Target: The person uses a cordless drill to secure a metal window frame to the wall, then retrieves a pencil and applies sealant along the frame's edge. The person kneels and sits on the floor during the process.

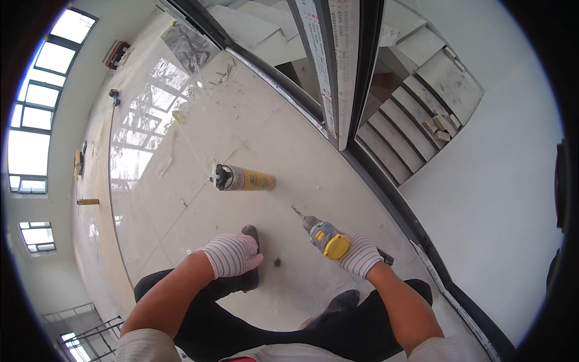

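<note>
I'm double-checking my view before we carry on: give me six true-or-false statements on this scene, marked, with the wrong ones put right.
1. The right hand holds a drill. True.
2. A partly yellow can is on the tiled floor. True.
3. The drill's bit touches the can. False: the bit is apart from it.
4. The left hand is bare. False: the left hand wears a striped glove.
5. Windows show at the picture's left. True.
6. The dark-edged stairs are at the picture's left edge. False: the dark-edged stairs are at its upper right.
</note>
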`<action>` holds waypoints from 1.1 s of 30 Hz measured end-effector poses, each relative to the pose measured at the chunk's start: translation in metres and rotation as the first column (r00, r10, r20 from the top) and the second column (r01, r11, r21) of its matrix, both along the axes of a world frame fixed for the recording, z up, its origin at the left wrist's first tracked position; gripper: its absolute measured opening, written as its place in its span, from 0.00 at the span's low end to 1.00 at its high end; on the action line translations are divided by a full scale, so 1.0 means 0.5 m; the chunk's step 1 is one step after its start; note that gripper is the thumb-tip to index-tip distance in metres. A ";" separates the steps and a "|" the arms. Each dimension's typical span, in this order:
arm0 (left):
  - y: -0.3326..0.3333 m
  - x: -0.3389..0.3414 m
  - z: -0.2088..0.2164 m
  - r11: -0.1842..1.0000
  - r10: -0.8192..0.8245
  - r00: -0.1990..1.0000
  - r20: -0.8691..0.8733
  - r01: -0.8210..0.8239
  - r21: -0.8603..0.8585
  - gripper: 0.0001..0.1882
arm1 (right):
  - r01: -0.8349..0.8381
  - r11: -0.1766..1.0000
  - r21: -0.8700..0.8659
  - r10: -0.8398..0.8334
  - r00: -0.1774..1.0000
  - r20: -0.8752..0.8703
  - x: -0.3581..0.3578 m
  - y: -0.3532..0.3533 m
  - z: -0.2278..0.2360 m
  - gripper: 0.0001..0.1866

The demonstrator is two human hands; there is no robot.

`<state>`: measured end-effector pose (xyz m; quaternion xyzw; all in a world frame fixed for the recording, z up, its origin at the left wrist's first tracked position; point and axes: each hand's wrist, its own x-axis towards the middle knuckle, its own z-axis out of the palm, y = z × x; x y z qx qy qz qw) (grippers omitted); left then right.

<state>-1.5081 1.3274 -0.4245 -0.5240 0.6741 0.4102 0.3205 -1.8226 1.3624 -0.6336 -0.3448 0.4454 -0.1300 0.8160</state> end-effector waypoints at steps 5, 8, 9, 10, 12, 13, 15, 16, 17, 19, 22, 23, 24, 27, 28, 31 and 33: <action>-0.007 0.014 0.058 0.999 0.002 1.000 -0.019 -0.003 -0.047 0.19 | -0.371 0.774 -0.513 0.109 0.877 -0.468 -0.002 0.006 -0.046 0.18; -0.016 0.005 0.052 0.999 0.050 0.998 0.035 -0.050 -0.009 0.19 | -0.385 0.787 -0.482 0.149 0.877 -0.458 0.003 -0.004 -0.030 0.18; -0.023 -0.002 0.050 0.997 0.071 0.995 0.075 -0.073 0.023 0.18 | -0.445 0.778 -0.443 0.221 0.854 -0.471 0.005 -0.011 -0.014 0.16; -0.026 -0.009 0.048 0.997 0.075 0.996 0.040 -0.075 -0.006 0.18 | -0.482 0.762 -0.432 0.258 0.838 -0.481 0.007 -0.011 -0.015 0.16; -0.034 -0.021 0.046 0.995 0.076 0.996 -0.036 -0.078 -0.067 0.18 | -0.534 0.725 -0.436 0.295 0.812 -0.504 0.004 -0.005 -0.026 0.16; -0.038 -0.025 0.046 0.995 0.064 0.997 -0.048 -0.068 -0.076 0.18 | -0.535 0.715 -0.450 0.288 0.812 -0.508 0.002 -0.002 -0.036 0.16; -0.042 -0.027 0.047 0.994 0.045 0.997 -0.065 -0.051 -0.093 0.18 | -0.521 0.706 -0.479 0.268 0.823 -0.501 0.004 0.004 -0.055 0.15; -0.043 -0.025 0.047 0.995 0.036 0.998 -0.058 -0.041 -0.090 0.17 | -0.508 0.707 -0.493 0.257 0.833 -0.490 0.009 0.007 -0.063 0.15; -0.045 -0.023 0.047 0.996 0.026 0.998 -0.050 -0.030 -0.086 0.17 | -0.493 0.707 -0.507 0.244 0.843 -0.479 0.013 0.010 -0.072 0.15; -0.042 -0.018 0.045 0.994 0.023 0.998 -0.061 -0.029 -0.105 0.16 | -0.433 0.764 -0.479 0.242 0.880 -0.409 0.017 0.015 -0.073 0.15; -0.040 -0.012 0.039 0.983 0.017 0.994 -0.107 -0.036 -0.178 0.14 | -0.321 0.896 -0.308 0.261 0.940 -0.219 0.025 0.004 -0.053 0.17; -0.042 -0.012 0.034 0.979 -0.001 0.993 -0.121 -0.023 -0.204 0.14 | -0.329 0.897 -0.297 0.275 0.939 -0.208 0.028 -0.003 -0.043 0.17; -0.047 -0.020 0.026 0.974 -0.027 0.989 -0.144 -0.006 -0.226 0.13 | -0.422 0.821 -0.385 0.312 0.896 -0.316 0.021 -0.014 -0.029 0.17; -0.046 -0.045 0.017 0.966 -0.012 0.989 -0.146 -0.027 -0.259 0.12 | -0.568 0.726 -0.387 0.350 0.790 -0.503 0.010 -0.050 0.054 0.19; -0.032 -0.032 0.028 0.964 0.003 0.991 -0.137 -0.040 -0.263 0.12 | -0.611 0.714 -0.343 0.379 0.748 -0.544 0.032 -0.080 0.131 0.21; -0.016 -0.039 0.010 0.952 -0.034 0.975 -0.219 -0.035 -0.305 0.11 | -0.564 0.767 -0.307 0.330 0.757 -0.564 0.022 -0.101 0.190 0.23; -0.016 -0.065 0.002 0.947 -0.064 0.966 -0.252 -0.021 -0.319 0.11 | -0.544 0.768 -0.338 0.299 0.771 -0.563 0.007 -0.096 0.186 0.23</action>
